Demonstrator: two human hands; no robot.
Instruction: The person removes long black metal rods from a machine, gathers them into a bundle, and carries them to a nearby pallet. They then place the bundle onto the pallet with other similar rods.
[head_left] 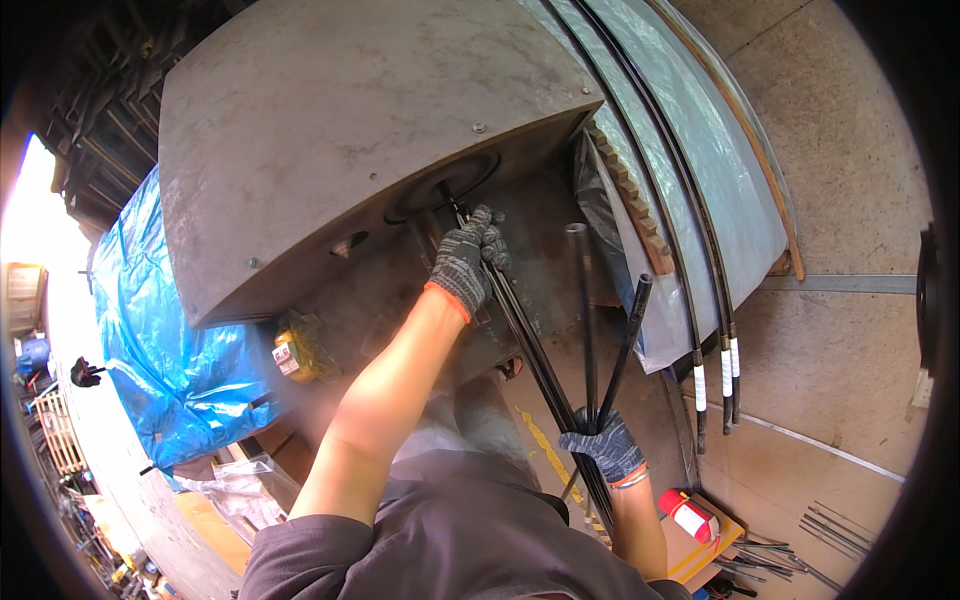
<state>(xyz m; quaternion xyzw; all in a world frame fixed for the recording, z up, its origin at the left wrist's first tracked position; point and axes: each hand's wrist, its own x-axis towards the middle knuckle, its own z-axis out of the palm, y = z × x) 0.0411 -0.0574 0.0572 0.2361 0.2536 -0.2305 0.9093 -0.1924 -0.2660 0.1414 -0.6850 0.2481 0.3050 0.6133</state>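
Several long black metal rods (535,348) run slantwise from under a grey steel housing (350,110) down past my right side. My left hand (466,262), in a grey knit glove with an orange cuff, is closed around their upper part, just below a round opening in the housing's front. Lower down, my right hand (606,452), gloved alike, grips the rods near my hip. Two separate dark pipes (587,320) fan upward from my right hand, their ends apart from the bundle. The rods' tips at the housing are partly hidden by my left hand.
A blue tarp (175,340) covers something at the left. Long black rods with white-wrapped ends (700,385) lie over clear plastic sheeting (745,190) on the right. A red cylinder with a white label (690,517) and loose rods (765,560) are at the lower right.
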